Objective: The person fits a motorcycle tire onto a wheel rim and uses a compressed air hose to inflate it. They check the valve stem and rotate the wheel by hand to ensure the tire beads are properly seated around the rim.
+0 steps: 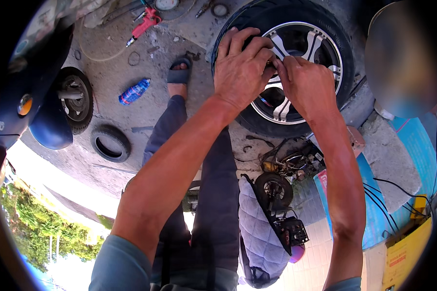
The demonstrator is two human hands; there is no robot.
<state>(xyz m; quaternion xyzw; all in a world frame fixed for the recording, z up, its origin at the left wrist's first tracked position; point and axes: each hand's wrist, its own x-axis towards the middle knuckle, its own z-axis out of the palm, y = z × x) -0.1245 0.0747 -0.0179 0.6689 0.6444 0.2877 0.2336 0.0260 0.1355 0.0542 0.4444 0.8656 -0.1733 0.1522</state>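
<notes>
Both my hands meet over a black tire [230,36] mounted on a silver and black spoked alloy wheel [282,112], which lies flat on the ground. My left hand [242,70] rests across the left of the tire and rim, its fingers bent and its thumb and forefinger drawn in toward the spokes. Against them, my right hand [308,87] is closed, with its thumb touching the left fingertips. Whatever small part is pinched between the two hands is hidden by the fingers.
A red air gun [147,24] and a blue patterned bottle [134,92] lie on the ground to the left. Near them are a small loose tire [110,143] and a parked vehicle's wheel [75,99]. A concrete slab [391,157] and black cables [381,206] are at right.
</notes>
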